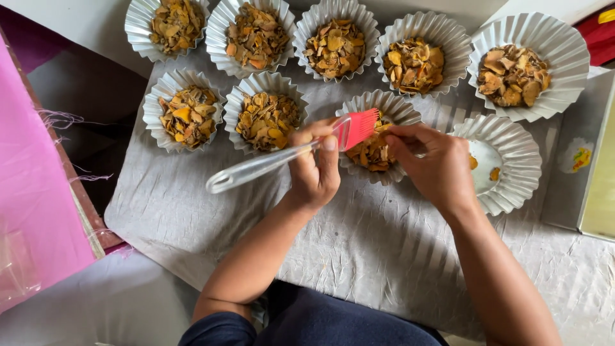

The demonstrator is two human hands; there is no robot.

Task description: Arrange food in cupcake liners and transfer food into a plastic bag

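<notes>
Your left hand is holding the red-bristled brush over a filled fluted cup while your right hand is touching its rim.

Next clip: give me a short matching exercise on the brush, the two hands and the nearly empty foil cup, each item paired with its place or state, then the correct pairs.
Items
1. silicone brush
2. right hand
3. nearly empty foil cup
4. left hand

Places or states
A. far right of the near row, only a few chips inside
B. grips the clear handle, red bristles over a filled cup
C. rests on the rim of the filled foil cup in the middle
D. clear handle pointing left, red bristles at its right end

Pairs: 1-D, 2-C, 3-A, 4-B
</notes>
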